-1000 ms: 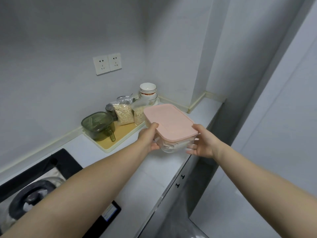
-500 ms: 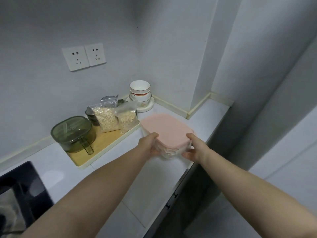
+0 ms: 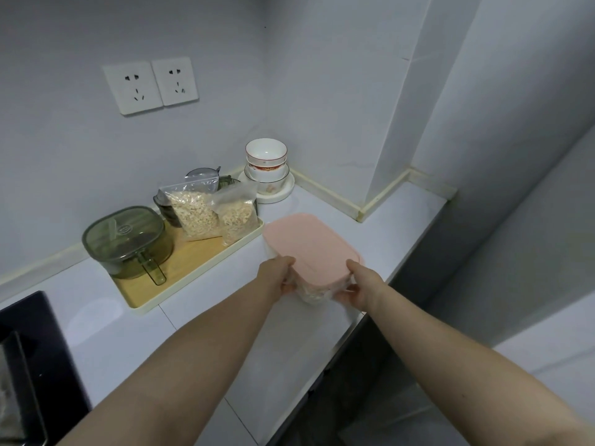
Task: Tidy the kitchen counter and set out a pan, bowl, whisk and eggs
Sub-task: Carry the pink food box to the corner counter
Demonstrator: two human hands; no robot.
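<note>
A clear food container with a pink lid (image 3: 309, 244) sits low over the white counter (image 3: 396, 226), just right of the tray. My left hand (image 3: 278, 276) grips its near left corner and my right hand (image 3: 360, 289) grips its near right corner, thumbs on the lid edge. Whether its base touches the counter I cannot tell. Stacked white bowls (image 3: 266, 164) with a red band stand on a plate in the back corner.
A cream-rimmed wooden tray (image 3: 193, 259) holds a green lidded pot with a handle (image 3: 127, 241) and two bags of oats (image 3: 196, 212). A black stove (image 3: 29, 365) lies at the left edge. Wall sockets (image 3: 149, 85) are above. The counter's front edge drops off on the right.
Both hands carried the pink-lidded container forward and down toward the counter beside the tray. My view has shifted right, so the stove slid out to the left.
</note>
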